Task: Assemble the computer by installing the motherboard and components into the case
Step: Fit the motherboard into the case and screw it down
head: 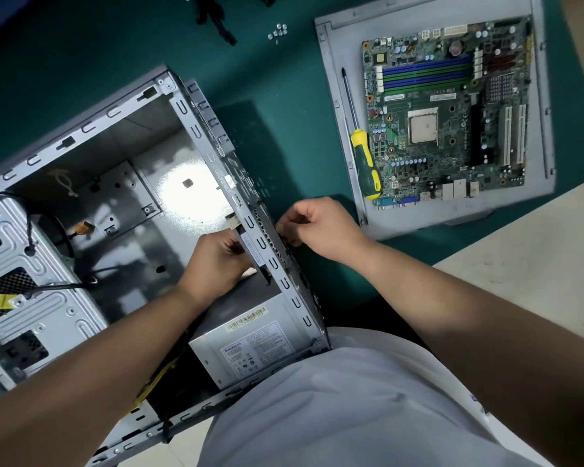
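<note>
Case (91, 183), open and empty of any board, is laid on its side on the green bench (284, 136), with the power supply (253, 345) seated in the corner nearest the person. The left hand (216, 261) is held inside the case against the rear wall, its fingers curled around a small dark part that carries a barcode label; what that part is cannot be told. The right hand (321, 227) is placed on the outer face of the same wall, fingers pinched together on something at the perforated panel, too hidden to be named. The motherboard (449, 109) is seen well apart from the case, flat on the grey side panel (334, 79) at the upper right of the bench. A screwdriver (361, 143) with a yellow and green handle is laid on that panel just beside the board's left edge. A small cluster of screws (278, 32) is gathered on the bench above the case, near some black cables (216, 18).
</note>
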### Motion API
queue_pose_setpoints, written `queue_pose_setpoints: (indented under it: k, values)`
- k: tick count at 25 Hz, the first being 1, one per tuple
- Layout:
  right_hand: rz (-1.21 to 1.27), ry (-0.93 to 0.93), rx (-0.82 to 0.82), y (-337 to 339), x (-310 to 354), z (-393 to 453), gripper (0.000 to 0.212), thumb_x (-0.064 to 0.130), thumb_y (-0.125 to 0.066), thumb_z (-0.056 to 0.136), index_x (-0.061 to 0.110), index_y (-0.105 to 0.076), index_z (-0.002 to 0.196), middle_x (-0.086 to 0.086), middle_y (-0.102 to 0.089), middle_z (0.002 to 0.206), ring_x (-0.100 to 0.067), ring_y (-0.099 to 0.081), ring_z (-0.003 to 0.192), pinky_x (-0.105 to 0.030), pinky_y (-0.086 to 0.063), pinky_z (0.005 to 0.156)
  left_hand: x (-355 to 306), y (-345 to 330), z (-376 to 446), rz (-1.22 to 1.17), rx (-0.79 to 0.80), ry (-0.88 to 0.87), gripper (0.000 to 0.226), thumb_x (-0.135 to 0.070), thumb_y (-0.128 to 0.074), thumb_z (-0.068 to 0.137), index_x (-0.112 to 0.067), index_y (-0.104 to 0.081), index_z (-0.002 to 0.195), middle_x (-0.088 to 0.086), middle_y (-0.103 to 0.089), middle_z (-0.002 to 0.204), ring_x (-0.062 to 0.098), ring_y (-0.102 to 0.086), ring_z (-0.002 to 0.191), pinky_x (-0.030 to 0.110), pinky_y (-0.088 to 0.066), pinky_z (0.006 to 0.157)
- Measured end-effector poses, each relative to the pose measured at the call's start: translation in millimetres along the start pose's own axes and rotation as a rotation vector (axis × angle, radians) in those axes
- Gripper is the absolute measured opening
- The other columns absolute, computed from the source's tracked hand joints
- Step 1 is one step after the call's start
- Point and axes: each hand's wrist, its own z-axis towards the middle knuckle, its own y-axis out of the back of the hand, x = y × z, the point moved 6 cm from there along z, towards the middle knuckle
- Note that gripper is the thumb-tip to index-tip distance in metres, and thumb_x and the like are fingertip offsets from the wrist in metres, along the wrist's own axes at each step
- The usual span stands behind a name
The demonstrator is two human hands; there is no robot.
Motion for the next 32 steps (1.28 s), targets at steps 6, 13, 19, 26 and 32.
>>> queue_pose_setpoints:
  k: [6, 13, 19, 26, 32]
  values:
    - [-0.126, -0.025, 0.082, -4, 4, 3, 0.014, 0.027, -0.071, 0.094, 0.028, -0.066, 0.081, 0.006, -0.072, 0.077, -0.012, -0.066, 0.070, -0.046, -0.059, 0.078, -2, 0, 0, -0.009, 0.000, -0.002, 0.014, 0.006, -0.074, 0.085, -0.007, -0.081, 0.085, -0.002, -0.079, 0.083, 0.017, -0.077, 0.082, 0.029, -0.060, 0.078]
    - [-0.371, 0.075, 0.159, -11, 19, -3, 0.015, 0.037, -0.048, 0.106, 0.030, -0.048, 0.094, 0.005, -0.061, 0.075, -0.015, -0.057, 0.067, -0.034, -0.044, 0.062, -8, -3, -2, -0.051, 0.024, 0.051, 0.028, 0.015, -0.067, 0.084, -0.010, -0.077, 0.076, -0.012, -0.075, 0.068, -0.005, -0.066, 0.062, 0.010, -0.049, 0.061]
    - [-0.373, 0.068, 0.115, -11, 25, -7, 0.019, 0.036, -0.044, 0.107, 0.029, -0.049, 0.090, 0.006, -0.060, 0.074, -0.011, -0.060, 0.067, -0.030, -0.039, 0.055, -7, -3, 2, -0.064, -0.004, 0.032, 0.012, 0.018, -0.068, 0.083, 0.008, -0.075, 0.085, 0.021, -0.076, 0.083, 0.039, -0.073, 0.083, 0.034, -0.058, 0.076]
    - [-0.291, 0.047, 0.137, -9, 25, -9, 0.005, 0.030, -0.052, 0.104, 0.031, -0.054, 0.100, 0.003, -0.067, 0.089, -0.016, -0.061, 0.075, -0.031, -0.046, 0.066, -5, -4, 2, -0.054, 0.007, 0.031, 0.014, 0.015, -0.070, 0.083, 0.003, -0.077, 0.085, 0.014, -0.077, 0.082, 0.037, -0.074, 0.085, 0.033, -0.059, 0.077]
    - [-0.435, 0.139, 0.151, -15, 33, -14, 0.011, 0.023, -0.042, 0.106, 0.019, -0.047, 0.097, -0.003, -0.059, 0.084, -0.028, -0.058, 0.074, -0.035, -0.043, 0.063, -3, -3, 2, -0.067, 0.006, 0.036, 0.012, 0.013, -0.072, 0.084, 0.002, -0.077, 0.085, 0.013, -0.078, 0.084, 0.037, -0.074, 0.088, 0.038, -0.060, 0.081]
